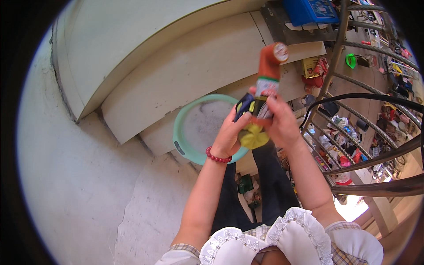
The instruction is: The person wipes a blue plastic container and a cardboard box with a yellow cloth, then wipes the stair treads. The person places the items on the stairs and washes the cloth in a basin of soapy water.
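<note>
Above a mint green plastic basin (188,150) of cloudy water, both my hands are close together. My left hand (230,132), with a red bead bracelet at the wrist, grips a dark blue and yellow cloth item (244,106). My right hand (283,121) is closed around an orange-red bottle (269,66) with a bent neck and a pale round cap, tilted upward and a little blurred. Yellow-green cloth (254,136) hangs below my hands; whether it joins the dark cloth I cannot tell.
Pale steps (185,76) rise ahead, beside a white wall (76,185) on the left. A metal railing (334,66) with twisted bars and a black cable (361,95) stand at the right. A blue container (309,11) is at the upper right. Many scattered items lie beyond the railing.
</note>
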`<act>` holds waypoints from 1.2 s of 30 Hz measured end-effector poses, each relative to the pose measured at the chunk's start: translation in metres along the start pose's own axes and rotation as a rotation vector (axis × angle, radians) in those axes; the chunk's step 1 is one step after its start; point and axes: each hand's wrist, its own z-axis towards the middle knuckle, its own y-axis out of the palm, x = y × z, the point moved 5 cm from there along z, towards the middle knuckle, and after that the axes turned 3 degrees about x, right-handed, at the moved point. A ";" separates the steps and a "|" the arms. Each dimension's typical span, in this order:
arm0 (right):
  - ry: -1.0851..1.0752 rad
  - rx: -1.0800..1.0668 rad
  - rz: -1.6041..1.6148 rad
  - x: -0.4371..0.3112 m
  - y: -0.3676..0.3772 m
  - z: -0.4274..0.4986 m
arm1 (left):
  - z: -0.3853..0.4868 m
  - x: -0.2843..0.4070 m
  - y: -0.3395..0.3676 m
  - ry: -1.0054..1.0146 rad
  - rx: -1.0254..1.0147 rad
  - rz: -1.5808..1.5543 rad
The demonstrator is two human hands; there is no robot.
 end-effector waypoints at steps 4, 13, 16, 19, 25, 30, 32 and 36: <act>0.140 0.229 0.214 -0.027 -0.046 0.041 | 0.024 0.000 0.001 0.009 0.128 0.008; -0.227 0.523 0.031 -0.084 -0.142 0.135 | 0.048 0.024 0.008 0.189 0.148 -0.052; -0.309 0.556 0.017 -0.117 -0.168 0.157 | 0.046 0.025 -0.001 0.207 0.119 -0.093; -0.320 0.563 -0.081 -0.137 -0.187 0.173 | 0.039 0.022 -0.015 0.188 0.158 -0.119; -0.350 0.603 -0.515 -0.137 -0.206 0.171 | 0.022 0.010 -0.047 0.047 0.350 -0.169; -0.285 0.730 -0.859 -0.118 -0.209 0.155 | 0.005 0.010 -0.074 0.015 0.378 -0.222; -0.284 0.797 -0.896 -0.109 -0.207 0.148 | -0.002 0.011 -0.085 0.028 0.353 -0.243; -0.395 0.737 -0.737 -0.087 -0.188 0.136 | -0.020 0.006 -0.106 0.045 0.346 -0.282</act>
